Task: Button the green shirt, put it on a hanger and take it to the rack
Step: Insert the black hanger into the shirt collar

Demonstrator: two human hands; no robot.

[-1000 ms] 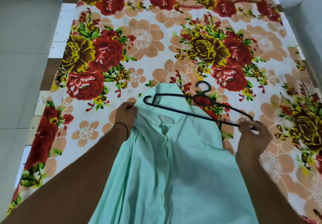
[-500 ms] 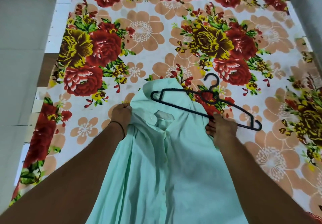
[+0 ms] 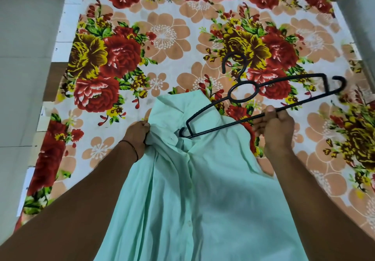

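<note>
The pale green shirt (image 3: 203, 195) lies front up on the flowered bed sheet, collar away from me, its button placket running down the middle. My left hand (image 3: 137, 134) pinches the shirt's left shoulder next to the collar. My right hand (image 3: 275, 127) grips the lower bar of the black plastic hanger (image 3: 241, 96). The hanger is tilted, its right end raised. Its left tip sits inside the collar opening, and its hook points away from me.
The flowered sheet (image 3: 166, 37) covers a bed with a wooden edge (image 3: 58, 29) along the left. Grey tiled floor (image 3: 24, 78) lies to the left of the bed, and a pale wall stands at the right.
My right hand has slid along the hanger's bar and tipped the hanger, lifting its right end and pushing its left tip into the collar. My left hand keeps its hold on the shoulder.
</note>
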